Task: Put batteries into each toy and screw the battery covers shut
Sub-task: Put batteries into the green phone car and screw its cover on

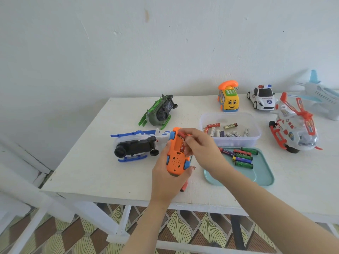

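2 hands – L [168,174]: toy [175,160], R [200,146]: batt. [180,134]

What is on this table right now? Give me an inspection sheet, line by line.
Surface: white table.
Job's things: orange toy, underside up, battery bay open; red battery at the bay; clear tub of loose batteries; teal tray with tray batteries; blue helicopter and green helicopter, both flipped over; phone toy, police car, red helicopter and pale plane, all upright.
Clutter: red object below the left wrist, partly hidden.
Grips: left hand holds the orange toy; right hand pinches the red battery.
Cables: only the phone toy's thin handset cord.
Surroundings: white wall, patterned floor.
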Demonstrator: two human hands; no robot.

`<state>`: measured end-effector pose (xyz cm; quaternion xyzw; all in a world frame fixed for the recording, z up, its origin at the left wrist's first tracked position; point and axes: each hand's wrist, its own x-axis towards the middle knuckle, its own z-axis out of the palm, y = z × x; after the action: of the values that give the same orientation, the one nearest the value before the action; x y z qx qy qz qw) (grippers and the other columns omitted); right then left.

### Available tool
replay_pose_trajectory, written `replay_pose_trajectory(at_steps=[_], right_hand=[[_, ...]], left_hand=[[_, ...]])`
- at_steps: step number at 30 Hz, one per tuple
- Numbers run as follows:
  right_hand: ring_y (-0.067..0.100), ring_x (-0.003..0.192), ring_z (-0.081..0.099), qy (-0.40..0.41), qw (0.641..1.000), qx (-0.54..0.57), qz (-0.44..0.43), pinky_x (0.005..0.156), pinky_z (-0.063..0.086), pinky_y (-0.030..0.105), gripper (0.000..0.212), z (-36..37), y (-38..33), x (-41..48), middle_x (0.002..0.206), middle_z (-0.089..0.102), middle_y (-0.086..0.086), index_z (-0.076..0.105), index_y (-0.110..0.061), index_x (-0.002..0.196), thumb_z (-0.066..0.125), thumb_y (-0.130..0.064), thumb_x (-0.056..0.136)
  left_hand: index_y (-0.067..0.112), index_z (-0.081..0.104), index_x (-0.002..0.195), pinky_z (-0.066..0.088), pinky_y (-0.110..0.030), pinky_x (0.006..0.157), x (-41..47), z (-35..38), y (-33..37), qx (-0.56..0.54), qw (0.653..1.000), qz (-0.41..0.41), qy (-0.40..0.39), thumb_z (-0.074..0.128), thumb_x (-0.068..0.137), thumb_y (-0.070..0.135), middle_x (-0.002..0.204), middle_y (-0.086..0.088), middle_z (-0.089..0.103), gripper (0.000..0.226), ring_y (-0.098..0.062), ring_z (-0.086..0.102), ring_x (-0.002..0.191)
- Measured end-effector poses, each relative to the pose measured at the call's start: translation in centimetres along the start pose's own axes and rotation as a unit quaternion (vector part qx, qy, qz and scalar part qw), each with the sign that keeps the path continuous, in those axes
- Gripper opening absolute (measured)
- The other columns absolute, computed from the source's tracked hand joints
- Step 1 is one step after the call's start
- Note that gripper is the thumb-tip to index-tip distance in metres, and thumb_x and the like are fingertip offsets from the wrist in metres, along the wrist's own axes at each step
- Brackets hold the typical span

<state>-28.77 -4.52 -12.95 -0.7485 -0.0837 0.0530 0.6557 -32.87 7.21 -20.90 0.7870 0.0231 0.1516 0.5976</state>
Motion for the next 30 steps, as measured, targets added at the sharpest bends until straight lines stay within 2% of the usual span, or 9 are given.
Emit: replay_pose_trajectory(at_steps=[2, 4, 10, 15, 19, 22, 24, 26, 30], right_hand=[[0.009, 0.055, 0.053, -0.053, 0.982, 0.168, 0.063, 0.063, 0.049, 0.026, 0.032, -0.1, -0.4, 0.0, 0.07, 0.055, 0.003, 0.064, -0.02, 0.099, 0.036, -0.004, 0.101], [0.012, 0.056, 0.053, -0.084, 0.958, 0.259, 0.095, 0.063, 0.045, 0.026, 0.027, -0.4, -0.6, -0.1, 0.071, 0.057, 0.005, 0.063, -0.012, 0.1, 0.038, -0.004, 0.1], [0.009, 0.06, 0.053, -0.017, 0.974, 0.211, 0.079, 0.06, 0.048, 0.018, 0.004, -0.6, -0.2, 0.1, 0.064, 0.064, -0.004, 0.06, -0.006, 0.089, 0.058, -0.004, 0.091], [0.0, 0.066, 0.061, 0.091, 0.995, 0.004, -0.037, 0.069, 0.054, 0.019, 0.017, -0.2, 0.5, 0.6, 0.075, 0.067, -0.005, 0.063, -0.017, 0.09, 0.068, -0.002, 0.083], [0.006, 0.076, 0.059, 0.075, 0.974, -0.132, -0.17, 0.072, 0.051, 0.02, 0.019, 0.5, 1.3, 0.6, 0.082, 0.064, -0.005, 0.058, -0.014, 0.091, 0.064, 0.002, 0.082], [0.018, 0.076, 0.057, 0.055, 0.898, -0.308, -0.309, 0.066, 0.05, 0.036, 0.012, 0.7, 2.4, 0.8, 0.083, 0.064, 0.002, 0.063, -0.008, 0.09, 0.06, 0.001, 0.083], [0.025, 0.072, 0.059, 0.05, 0.843, -0.373, -0.385, 0.059, 0.051, 0.037, 0.013, 1.0, 3.1, 0.9, 0.081, 0.066, 0.005, 0.065, -0.005, 0.087, 0.058, 0.003, 0.08], [0.029, 0.073, 0.063, 0.045, 0.814, -0.394, -0.424, 0.061, 0.053, 0.037, 0.014, 1.1, 3.5, 1.0, 0.085, 0.069, 0.009, 0.066, -0.002, 0.083, 0.053, 0.002, 0.083], [0.027, 0.088, 0.068, 0.033, 0.784, -0.418, -0.459, 0.077, 0.055, 0.038, 0.02, 0.7, 4.2, 1.2, 0.091, 0.072, 0.009, 0.071, -0.003, 0.081, 0.052, -0.003, 0.086]], left_hand=[[0.035, 0.039, 0.14, 0.048, -0.009, 0.079, 0.0, -0.1, 0.0, -0.004, 1.0, 0.001, 0.004, 0.085, 0.072, 0.012, 0.123, 0.004, 0.062, 0.086, 0.0, 0.062, 0.102], [0.034, 0.039, 0.141, 0.048, -0.008, 0.079, 0.0, -0.1, 0.0, -0.01, 1.0, 0.003, 0.003, 0.085, 0.072, 0.011, 0.123, 0.006, 0.062, 0.086, 0.001, 0.062, 0.103], [0.035, 0.04, 0.139, 0.051, -0.014, 0.084, 0.0, 0.0, -0.2, -0.018, 1.0, 0.001, 0.005, 0.086, 0.071, 0.014, 0.117, 0.01, 0.064, 0.085, -0.002, 0.064, 0.102], [0.047, 0.04, 0.129, 0.049, -0.01, 0.081, 0.0, 0.0, 0.0, -0.02, 1.0, -0.001, 0.009, 0.086, 0.071, 0.013, 0.115, 0.013, 0.065, 0.081, 0.001, 0.063, 0.102], [0.044, 0.039, 0.132, 0.05, -0.011, 0.08, 0.0, -0.1, -0.1, -0.018, 1.0, 0.003, 0.009, 0.085, 0.072, 0.009, 0.12, 0.008, 0.063, 0.084, -0.002, 0.063, 0.104], [0.043, 0.039, 0.134, 0.05, -0.011, 0.079, 0.1, -0.2, -0.1, -0.01, 1.0, 0.01, 0.01, 0.085, 0.071, 0.007, 0.123, 0.0, 0.063, 0.086, -0.005, 0.062, 0.106], [0.036, 0.044, 0.137, 0.051, -0.013, 0.082, 0.2, -0.2, -0.2, -0.011, 1.0, 0.009, 0.009, 0.086, 0.07, 0.008, 0.122, 0.0, 0.064, 0.084, -0.003, 0.062, 0.107], [0.031, 0.045, 0.141, 0.053, -0.019, 0.088, 0.2, -0.2, -0.3, -0.011, 1.0, 0.012, 0.006, 0.086, 0.07, 0.01, 0.123, 0.002, 0.065, 0.085, -0.004, 0.062, 0.109], [0.047, 0.041, 0.131, 0.051, -0.021, 0.093, 0.1, -0.2, -0.1, -0.009, 1.0, 0.023, 0.013, 0.085, 0.07, 0.008, 0.127, 0.002, 0.063, 0.084, -0.006, 0.061, 0.114]])
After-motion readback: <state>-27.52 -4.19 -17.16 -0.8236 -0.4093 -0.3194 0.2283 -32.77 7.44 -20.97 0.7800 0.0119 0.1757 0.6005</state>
